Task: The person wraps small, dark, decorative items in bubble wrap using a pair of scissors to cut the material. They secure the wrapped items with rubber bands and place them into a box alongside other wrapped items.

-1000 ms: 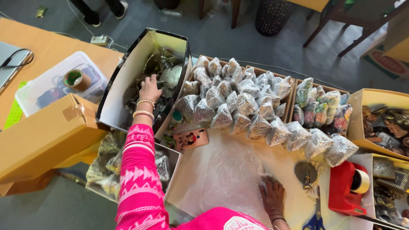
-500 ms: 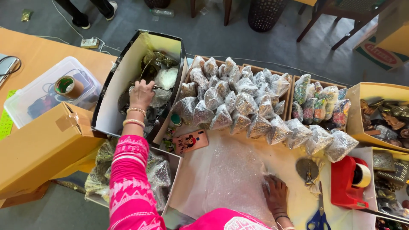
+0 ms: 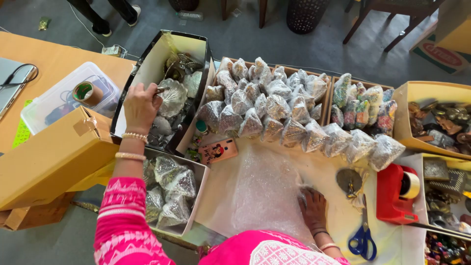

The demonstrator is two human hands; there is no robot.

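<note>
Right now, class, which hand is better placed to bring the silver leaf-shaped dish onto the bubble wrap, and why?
Left. The left hand already grips the silver leaf-shaped dish in its box, while the right hand lies flat on the bubble wrap.

Left hand (image 3: pixel 141 105) in open box (image 3: pixel 147 68), gripping metal leaf dish (image 3: pixel 172 96); wrapped bundles (image 3: pixel 265 105) to its right; right hand (image 3: pixel 313 208) flat on bubble wrap (image 3: pixel 262 189), scissors (image 3: pixel 363 235) right of it.

L hand (image 3: pixel 141 105) pulled back from deep in box (image 3: pixel 147 73), now lifting silver leaf-shaped piece (image 3: pixel 172 96) out
</note>
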